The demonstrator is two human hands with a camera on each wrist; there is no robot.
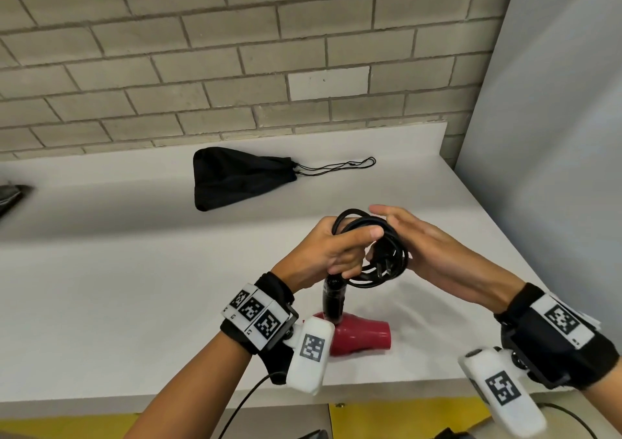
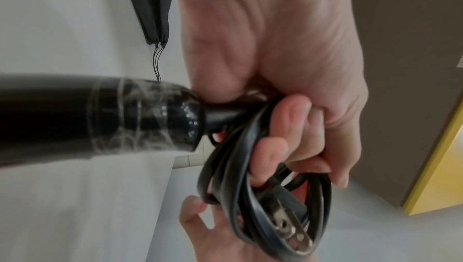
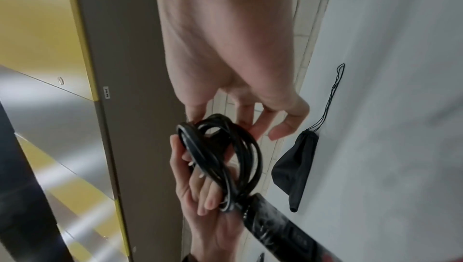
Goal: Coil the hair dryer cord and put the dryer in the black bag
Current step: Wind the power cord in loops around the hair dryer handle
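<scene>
The hair dryer has a red body (image 1: 365, 336) that lies on the white table (image 1: 134, 287), with its black handle (image 1: 333, 300) pointing up. My left hand (image 1: 336, 253) grips the coiled black cord (image 1: 387, 263) just above the handle, fingers curled through the loops. The plug (image 2: 288, 224) sits inside the coil (image 2: 240, 187). My right hand (image 1: 414, 236) is open, its straight fingers against the coil's right side. In the right wrist view its spread fingers (image 3: 283, 129) hover over the coil (image 3: 225, 157). The black drawstring bag (image 1: 232, 179) lies flat farther back.
The bag's drawstrings (image 1: 340, 166) trail to the right on the table. A dark object (image 1: 10, 196) lies at the left edge. A brick wall (image 1: 235, 51) stands behind, a grey panel (image 1: 555, 135) on the right. Yellow cabinet fronts (image 1: 404, 415) sit under the table's front edge.
</scene>
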